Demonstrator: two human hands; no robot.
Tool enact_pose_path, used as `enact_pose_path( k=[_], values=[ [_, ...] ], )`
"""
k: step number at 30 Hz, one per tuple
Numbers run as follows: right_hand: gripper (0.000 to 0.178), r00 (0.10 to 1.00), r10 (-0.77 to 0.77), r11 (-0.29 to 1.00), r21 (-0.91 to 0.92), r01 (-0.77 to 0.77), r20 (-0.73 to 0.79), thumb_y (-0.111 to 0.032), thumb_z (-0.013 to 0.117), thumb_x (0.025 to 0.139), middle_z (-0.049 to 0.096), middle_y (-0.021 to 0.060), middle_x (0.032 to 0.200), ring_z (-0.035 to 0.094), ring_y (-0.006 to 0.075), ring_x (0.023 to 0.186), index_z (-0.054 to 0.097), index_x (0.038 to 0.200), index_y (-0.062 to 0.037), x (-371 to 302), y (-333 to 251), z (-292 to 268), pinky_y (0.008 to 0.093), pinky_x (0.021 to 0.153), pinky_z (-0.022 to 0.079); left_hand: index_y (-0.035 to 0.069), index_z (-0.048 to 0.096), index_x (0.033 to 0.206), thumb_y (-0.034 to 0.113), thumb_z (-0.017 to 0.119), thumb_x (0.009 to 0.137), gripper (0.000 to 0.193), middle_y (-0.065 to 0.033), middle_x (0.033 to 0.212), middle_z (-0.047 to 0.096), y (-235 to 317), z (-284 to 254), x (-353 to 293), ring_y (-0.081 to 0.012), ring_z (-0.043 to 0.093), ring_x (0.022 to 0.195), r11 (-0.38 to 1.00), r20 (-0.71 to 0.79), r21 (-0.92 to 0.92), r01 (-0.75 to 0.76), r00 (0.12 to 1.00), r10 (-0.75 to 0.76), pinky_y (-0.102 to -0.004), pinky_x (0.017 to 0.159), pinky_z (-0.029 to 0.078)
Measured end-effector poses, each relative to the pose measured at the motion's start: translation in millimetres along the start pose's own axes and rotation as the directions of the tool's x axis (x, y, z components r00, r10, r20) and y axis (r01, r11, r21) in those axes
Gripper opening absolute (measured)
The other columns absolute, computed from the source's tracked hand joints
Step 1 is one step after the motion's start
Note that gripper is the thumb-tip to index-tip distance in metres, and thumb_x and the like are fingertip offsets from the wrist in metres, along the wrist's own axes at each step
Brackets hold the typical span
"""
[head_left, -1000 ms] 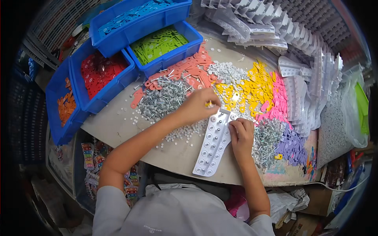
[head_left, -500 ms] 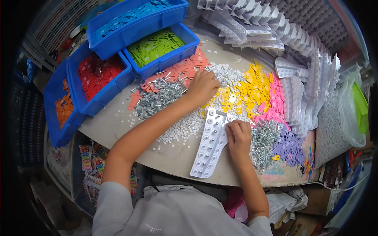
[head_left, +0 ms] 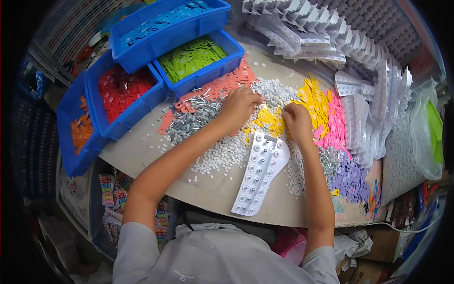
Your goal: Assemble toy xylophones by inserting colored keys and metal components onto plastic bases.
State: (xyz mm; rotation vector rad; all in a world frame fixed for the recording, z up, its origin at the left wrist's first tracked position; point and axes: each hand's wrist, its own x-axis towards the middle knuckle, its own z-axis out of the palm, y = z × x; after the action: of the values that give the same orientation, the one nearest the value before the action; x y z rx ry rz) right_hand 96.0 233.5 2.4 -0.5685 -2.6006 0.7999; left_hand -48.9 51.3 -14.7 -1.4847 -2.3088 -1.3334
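Observation:
In front of me lies a white plastic tray (head_left: pixel 252 179) with two rows of round studs and a row of small metal pins down its middle. My left hand (head_left: pixel 238 106) is at the heap of white round plastic caps (head_left: pixel 275 89), its fingers curled together; what they grip is hidden. Closed fingertips bring my right hand (head_left: pixel 298 122) to the edge of the yellow flat plastic strips (head_left: pixel 270 120), and I cannot make out what is between them. Under my left forearm spreads a pile of metal pins (head_left: pixel 194 122). Neither hand touches the tray.
Blue bins hold blue (head_left: pixel 165 21), green (head_left: pixel 193 57), red (head_left: pixel 123 92) and orange pieces (head_left: pixel 82 128) at the left. Coral (head_left: pixel 222 85), pink (head_left: pixel 336 120) and purple pieces (head_left: pixel 351 180) lie in heaps. White trays (head_left: pixel 362 118) are stacked at right, beside a bag of small parts (head_left: pixel 402 146).
My right hand has left the tray's upper right edge and moved up to the yellow strips. The left hand remains by the white caps, fingers still curled.

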Motion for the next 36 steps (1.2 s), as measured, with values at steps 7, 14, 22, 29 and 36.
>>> enact_pose_path(
  k=[7,14,22,29,36],
  values=[
    [0.011,0.999,-0.040,0.998,-0.058,0.038,-0.035,-0.009,0.068,0.084,0.064,0.0163,0.083,0.061,0.0328,0.084,0.065,0.089,0.0003,2,4,7,0.0425,0.077,0.049,0.011,0.074,0.096,0.011,0.069,0.083,0.014,-0.0043,0.091,0.062,-4,14,10,-0.0247,0.058,0.099,0.986,0.100,0.138,-0.089,0.992,0.076,-0.0389,0.091,0.042],
    [0.007,0.978,0.140,0.988,0.079,-0.129,-0.153,-0.003,0.064,0.087,0.065,0.0168,0.085,0.063,0.0279,0.077,0.059,0.089,0.0016,-29,-18,-15,0.0359,0.071,0.050,0.008,0.068,0.091,0.012,0.070,0.082,0.010,-0.0060,0.093,0.063,2,2,8,-0.0254,0.058,0.100,0.985,0.103,0.160,-0.060,0.994,0.044,-0.0398,0.091,0.043],
    [0.008,0.990,0.046,0.983,0.180,-0.022,-0.132,-0.004,0.061,0.090,0.065,0.0031,0.084,0.057,0.0122,0.077,0.065,0.096,-0.0014,-103,-44,-38,0.0266,0.070,0.040,0.005,0.069,0.100,0.009,0.067,0.085,0.016,-0.0118,0.094,0.067,11,-34,-23,-0.0301,0.065,0.091,1.000,0.095,0.006,-0.012,0.995,0.012,-0.0396,0.080,0.051],
    [0.010,0.993,0.095,0.941,0.317,-0.114,0.077,-0.005,0.063,0.088,0.065,0.0060,0.089,0.058,0.0153,0.084,0.065,0.097,0.0002,-134,-74,-37,0.0281,0.077,0.042,0.004,0.071,0.099,0.011,0.071,0.086,0.015,-0.0059,0.090,0.069,60,-63,-51,-0.0146,0.063,0.079,0.889,0.399,-0.284,0.360,0.887,-0.232,-0.0290,0.072,0.049],
    [0.010,0.996,0.010,0.974,0.223,-0.030,0.090,-0.001,0.068,0.084,0.062,0.0079,0.087,0.056,0.0195,0.084,0.065,0.094,0.0007,-136,-68,-24,0.0319,0.077,0.045,0.002,0.075,0.099,0.011,0.076,0.084,0.017,-0.0070,0.089,0.071,68,-55,-80,-0.0121,0.064,0.076,0.867,0.347,-0.348,0.357,0.908,-0.234,-0.0271,0.068,0.050]
  ],
)
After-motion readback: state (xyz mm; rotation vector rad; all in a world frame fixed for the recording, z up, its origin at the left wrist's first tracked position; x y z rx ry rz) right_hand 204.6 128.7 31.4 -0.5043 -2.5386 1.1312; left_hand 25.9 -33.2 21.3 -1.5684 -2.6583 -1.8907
